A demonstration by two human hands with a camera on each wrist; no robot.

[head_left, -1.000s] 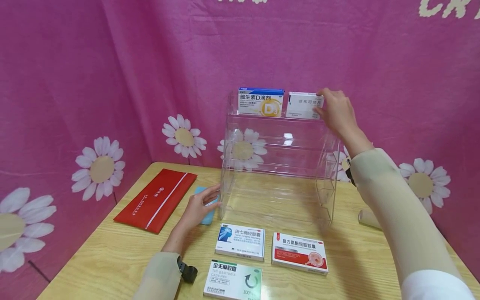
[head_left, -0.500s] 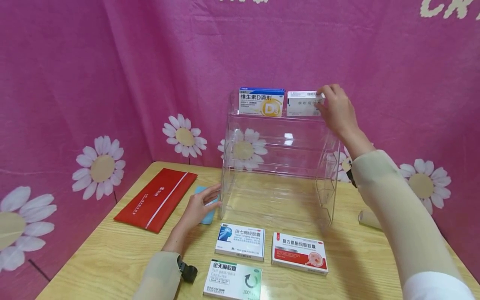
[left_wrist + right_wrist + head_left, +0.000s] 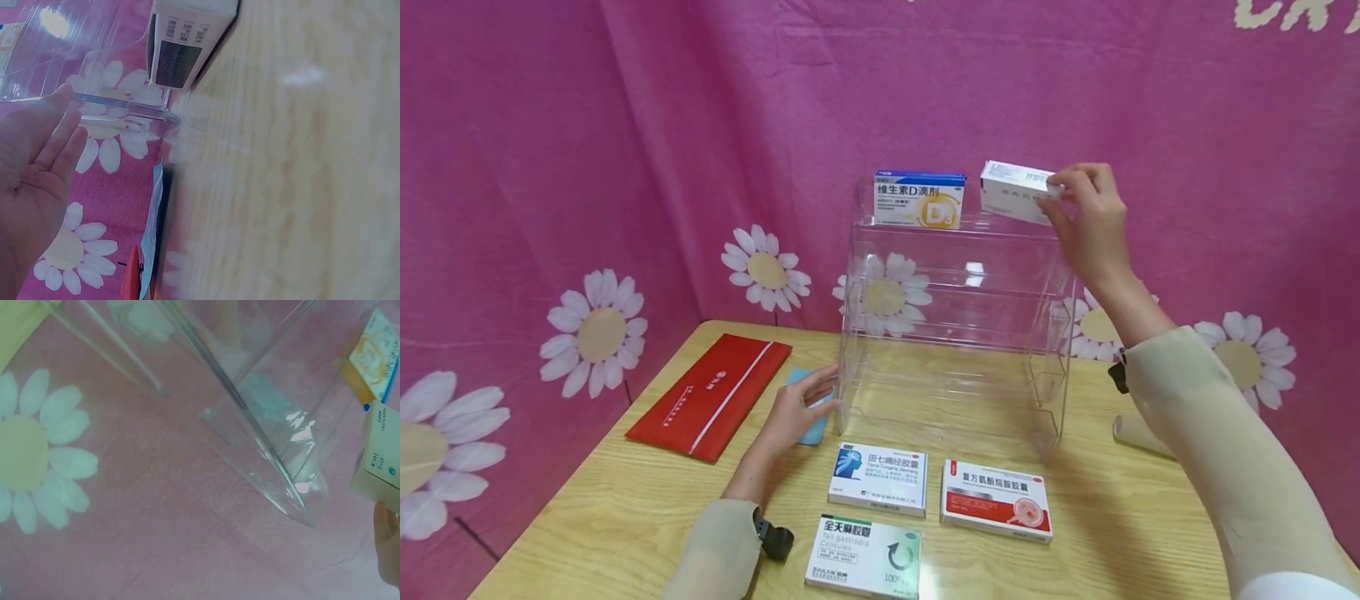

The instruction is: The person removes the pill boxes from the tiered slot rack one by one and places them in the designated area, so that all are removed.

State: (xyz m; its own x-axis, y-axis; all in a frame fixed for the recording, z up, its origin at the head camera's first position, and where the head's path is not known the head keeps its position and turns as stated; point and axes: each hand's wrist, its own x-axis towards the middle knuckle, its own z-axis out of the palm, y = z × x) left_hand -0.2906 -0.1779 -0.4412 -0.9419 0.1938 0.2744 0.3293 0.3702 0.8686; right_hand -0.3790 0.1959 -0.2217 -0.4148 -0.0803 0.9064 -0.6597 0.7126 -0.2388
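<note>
Pink daisy cloth behind: your right hand (image 3: 1086, 218) pinches the white box (image 3: 1017, 191), seemingly by one end, above the clear rack (image 3: 955, 333); it could tip. Left hand (image 3: 795, 408) rests slack.

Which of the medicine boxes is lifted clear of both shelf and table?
The white box, pinched by the right hand above the clear rack. The D3 box stands on the top shelf; three others lie on the table.

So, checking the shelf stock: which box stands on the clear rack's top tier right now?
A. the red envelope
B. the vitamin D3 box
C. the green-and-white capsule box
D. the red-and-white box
B: the vitamin D3 box stands on the clear rack's top tier.
</note>
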